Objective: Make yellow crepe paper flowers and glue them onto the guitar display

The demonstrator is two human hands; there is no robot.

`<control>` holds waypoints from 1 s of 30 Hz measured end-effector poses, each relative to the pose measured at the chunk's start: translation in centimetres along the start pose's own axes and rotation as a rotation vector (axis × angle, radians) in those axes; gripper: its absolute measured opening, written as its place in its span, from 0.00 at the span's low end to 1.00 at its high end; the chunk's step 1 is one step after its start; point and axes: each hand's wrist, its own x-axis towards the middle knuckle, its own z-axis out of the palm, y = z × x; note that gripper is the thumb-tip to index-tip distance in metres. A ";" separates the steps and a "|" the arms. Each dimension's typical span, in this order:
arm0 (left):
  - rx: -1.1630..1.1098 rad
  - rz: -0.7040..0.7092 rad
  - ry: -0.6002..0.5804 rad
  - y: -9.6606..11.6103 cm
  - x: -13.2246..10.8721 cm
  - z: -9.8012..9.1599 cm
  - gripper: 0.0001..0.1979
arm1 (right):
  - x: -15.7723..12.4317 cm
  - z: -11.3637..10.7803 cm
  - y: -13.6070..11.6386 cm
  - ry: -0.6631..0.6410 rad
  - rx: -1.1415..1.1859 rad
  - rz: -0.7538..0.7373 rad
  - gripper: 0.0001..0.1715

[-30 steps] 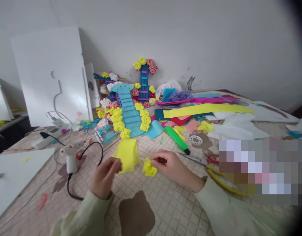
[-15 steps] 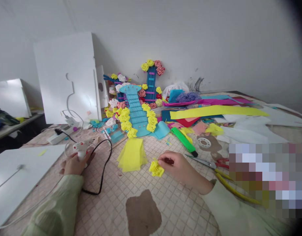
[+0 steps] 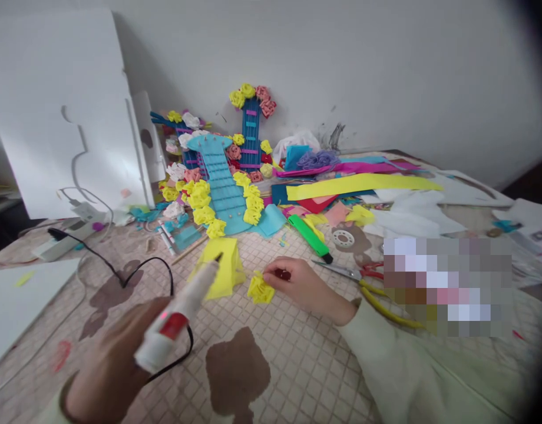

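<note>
My left hand (image 3: 116, 353) is closed around a white glue gun (image 3: 178, 318), blurred by motion, its dark nozzle pointing up and away to the right. A yellow paper flower (image 3: 260, 288) rests near the middle of the table, pinched at its right side by the fingertips of my right hand (image 3: 297, 281). Just behind the nozzle lie sheets of yellow crepe paper (image 3: 224, 268), partly hidden by the gun. Farther back leans a light blue guitar shape (image 3: 224, 191) edged with yellow paper flowers.
A green utility knife (image 3: 310, 237), scissors (image 3: 346, 271) and yellow-handled pliers (image 3: 386, 309) lie to the right. Crepe strips (image 3: 363, 185) are piled behind them. On the left stand a white board (image 3: 63, 118) and a power strip (image 3: 63, 238) with a black cable.
My left hand has lifted the glue gun from the table's left side and swung it toward the flower. My right hand keeps hold of the flower. The view has shifted right.
</note>
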 end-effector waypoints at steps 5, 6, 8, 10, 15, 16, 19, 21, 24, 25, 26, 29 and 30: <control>-0.007 0.401 -0.173 2.8 -0.4 1.5 0.13 | -0.1 -0.1 0.1 -0.017 0.012 -0.006 0.09; -0.021 0.388 -0.170 3.1 -0.5 1.7 0.13 | -0.1 -0.1 0.1 -0.020 0.015 -0.007 0.09; -0.054 0.340 -0.175 3.5 -0.6 2.1 0.14 | -0.1 -0.1 0.1 -0.019 0.013 -0.010 0.08; -0.078 0.317 -0.178 3.6 -0.8 2.5 0.15 | 0.0 -0.2 0.1 -0.018 0.009 -0.011 0.08; -0.090 0.291 -0.188 3.5 -1.0 3.0 0.16 | -0.1 -0.2 -0.1 -0.021 0.004 -0.016 0.08; -0.090 0.290 -0.190 3.5 -1.0 3.0 0.16 | -0.1 -0.2 -0.1 -0.020 0.001 -0.020 0.08; -0.095 0.296 -0.195 3.4 -1.0 3.1 0.15 | -0.1 -0.2 -0.1 -0.024 -0.001 -0.027 0.08; -0.101 0.302 -0.204 3.4 -1.0 3.1 0.15 | 0.0 -0.1 0.0 -0.027 0.000 -0.028 0.08; -0.095 0.305 -0.217 3.5 -1.0 3.1 0.15 | 0.0 -0.1 -0.1 -0.030 -0.008 -0.020 0.08; -0.089 0.306 -0.221 3.5 -0.9 3.1 0.15 | 0.0 -0.1 -0.1 -0.032 -0.011 -0.016 0.08; -0.082 0.307 -0.225 3.5 -0.9 3.1 0.15 | 0.0 0.0 -0.1 -0.034 -0.013 -0.012 0.08; -0.076 0.308 -0.245 3.5 -0.8 3.1 0.15 | -0.1 0.0 0.0 -0.035 -0.013 -0.018 0.08; -0.076 0.304 -0.255 3.5 -0.8 3.1 0.14 | -0.1 -0.1 0.0 -0.033 -0.011 -0.022 0.08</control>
